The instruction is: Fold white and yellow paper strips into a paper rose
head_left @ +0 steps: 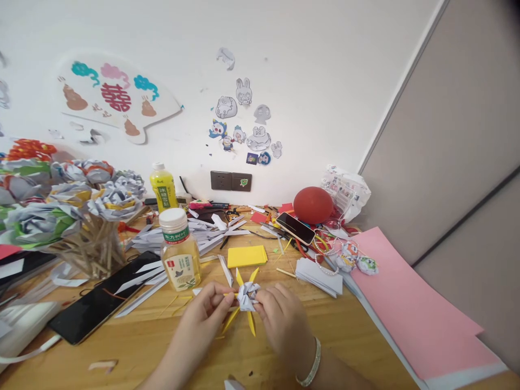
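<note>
Between my hands, just above the wooden table, is a folded paper flower (247, 296) with a white crumpled-looking centre and pointed yellow petals sticking out around it. My left hand (211, 306) pinches a yellow petal on the flower's left side between thumb and fingers. My right hand (280, 315), with a beaded bracelet (312, 364) at the wrist, grips the right edge of the white centre, and its fingers hide that side. A stack of yellow paper (247, 256) lies just beyond the flower.
A bottle of pale yellow drink (181, 254) stands left of the flower. White paper slips (319, 276) lie to the right, near a phone (296, 228) and a red balloon (312, 205). Paper flowers (43, 222) fill a container at left. Pink sheets (414, 303) cover the right edge.
</note>
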A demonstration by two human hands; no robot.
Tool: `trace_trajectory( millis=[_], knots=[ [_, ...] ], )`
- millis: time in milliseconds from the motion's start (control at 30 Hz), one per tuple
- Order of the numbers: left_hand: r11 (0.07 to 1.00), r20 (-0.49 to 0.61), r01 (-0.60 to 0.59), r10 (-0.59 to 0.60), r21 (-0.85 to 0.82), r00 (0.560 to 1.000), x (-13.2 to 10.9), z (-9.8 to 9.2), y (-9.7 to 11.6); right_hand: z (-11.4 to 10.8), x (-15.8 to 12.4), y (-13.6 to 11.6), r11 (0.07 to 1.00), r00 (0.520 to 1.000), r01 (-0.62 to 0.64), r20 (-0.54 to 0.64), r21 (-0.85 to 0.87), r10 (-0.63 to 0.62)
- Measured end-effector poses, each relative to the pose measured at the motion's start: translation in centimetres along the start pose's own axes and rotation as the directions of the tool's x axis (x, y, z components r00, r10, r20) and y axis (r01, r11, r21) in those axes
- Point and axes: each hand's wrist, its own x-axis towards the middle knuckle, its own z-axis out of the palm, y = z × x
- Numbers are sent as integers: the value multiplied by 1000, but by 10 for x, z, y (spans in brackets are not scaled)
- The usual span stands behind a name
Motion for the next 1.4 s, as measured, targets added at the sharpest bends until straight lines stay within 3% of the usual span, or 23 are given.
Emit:
trace_trajectory(
  millis=[200,600,800,1000,1167,1333,1400],
  knots=[
    [1000,0,12,-12,-4,1000,0,0,0,3,-2,0,999,1000,-15,-6,-31,15],
    [993,93,24,-14,-112,996,1,-4,5,-19,2,9,941,997,-23,-64,339,47],
    [997,148,21,-11,-70,989,3,-5,-2,-15,6,12,947,992,86,66,311,-111],
    [999,186,33,-28,-27,982,3,-6,-5,-13,6,13,934,970,96,179,345,-166],
    [998,227,54,-48,-21,973,4,-7,-8,-16,8,15,926,969,133,150,354,-196],
    [996,246,81,-68,-43,967,4,-7,-10,-16,8,13,957,974,204,57,206,-220],
    [994,245,97,-81,-55,966,4,-7,-9,-15,6,11,969,989,123,48,214,-136]
  ],
)
